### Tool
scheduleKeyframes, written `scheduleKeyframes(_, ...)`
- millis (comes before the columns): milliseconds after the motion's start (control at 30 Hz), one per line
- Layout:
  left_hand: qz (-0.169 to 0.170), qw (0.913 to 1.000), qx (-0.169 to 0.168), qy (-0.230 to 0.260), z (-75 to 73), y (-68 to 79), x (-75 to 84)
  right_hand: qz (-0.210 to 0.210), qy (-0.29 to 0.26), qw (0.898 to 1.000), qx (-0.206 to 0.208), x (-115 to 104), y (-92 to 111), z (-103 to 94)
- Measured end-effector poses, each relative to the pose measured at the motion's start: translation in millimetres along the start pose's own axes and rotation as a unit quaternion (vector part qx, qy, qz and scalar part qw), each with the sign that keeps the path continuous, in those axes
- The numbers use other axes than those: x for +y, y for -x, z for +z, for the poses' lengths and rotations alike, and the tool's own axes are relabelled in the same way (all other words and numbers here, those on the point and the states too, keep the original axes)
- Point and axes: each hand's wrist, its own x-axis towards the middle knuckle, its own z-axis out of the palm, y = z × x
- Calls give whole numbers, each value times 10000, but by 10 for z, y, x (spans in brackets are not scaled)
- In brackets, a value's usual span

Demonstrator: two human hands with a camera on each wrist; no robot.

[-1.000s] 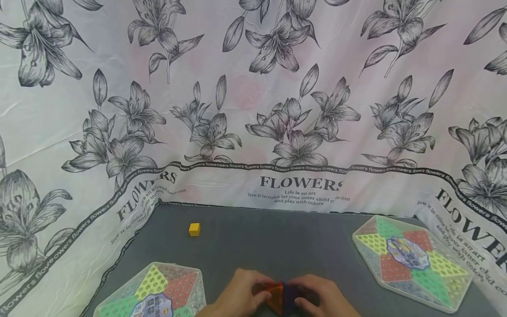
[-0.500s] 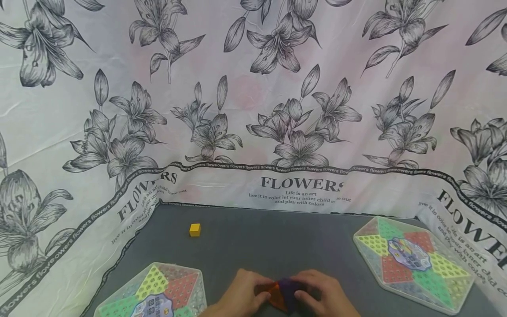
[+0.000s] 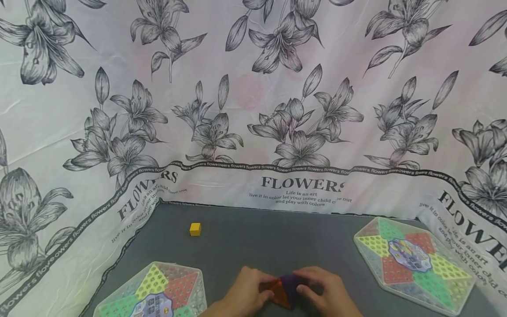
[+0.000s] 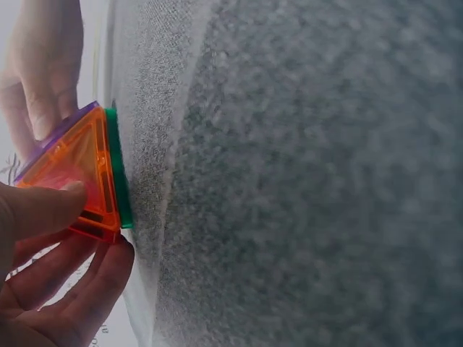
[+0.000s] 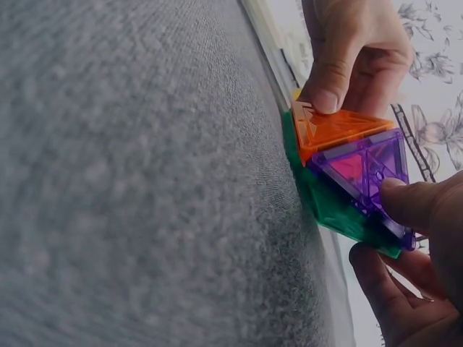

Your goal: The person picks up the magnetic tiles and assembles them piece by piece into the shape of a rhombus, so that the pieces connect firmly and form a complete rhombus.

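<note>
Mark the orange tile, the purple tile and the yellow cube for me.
orange tile [image 5: 340,129], right wrist view, on its upper face.
purple tile [image 5: 362,165], right wrist view, centre of its triangle.
yellow cube [image 3: 195,229], head view, its front face.

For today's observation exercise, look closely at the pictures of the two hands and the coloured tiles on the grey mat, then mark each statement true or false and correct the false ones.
1. Both hands, the left hand and the right hand, hold the small pyramid of translucent plastic triangle tiles. True.
2. The pyramid's tiles are all blue. False: orange, purple and green tiles show.
3. A small yellow cube lies on the grey felt mat, apart from the hands. True.
4. Only one hexagonal plastic game board is in view. False: there are two, one at the left and one at the right.
5. The yellow cube sits on top of a board. False: it lies on the mat.
</note>
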Motion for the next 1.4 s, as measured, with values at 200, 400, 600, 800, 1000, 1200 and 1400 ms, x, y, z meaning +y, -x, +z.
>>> scheduleKeyframes(200, 14, 9997, 185, -133, 22, -29, -12, 89, 276, 9995, 86, -12, -11, 4)
scheduleKeyframes(400, -6, 9986, 397, -351, 42, -57, 8, 194, 308, 9989, 280, -22, -28, 31)
scheduleKeyframes(600, -33, 9977, 499, -450, 65, -68, 18, 577, 468, 9969, 273, -29, -45, 34)
scheduleKeyframes(800, -8, 9983, 422, -405, 58, -78, 22, 841, 410, 9954, 192, -39, -54, 12)
scheduleKeyframes(1000, -110, 9991, 368, -205, 53, -82, 20, 1043, 291, 9941, -8, -57, -72, -17)
scheduleKeyframes(1200, 57, 9991, 390, -163, -53, -32, 15, 1143, -112, 9930, -288, -34, -61, -93)
scheduleKeyframes(1400, 85, 9964, 818, -197, -549, 144, 99, 737, 113, 9972, 50, -52, -27, -402)
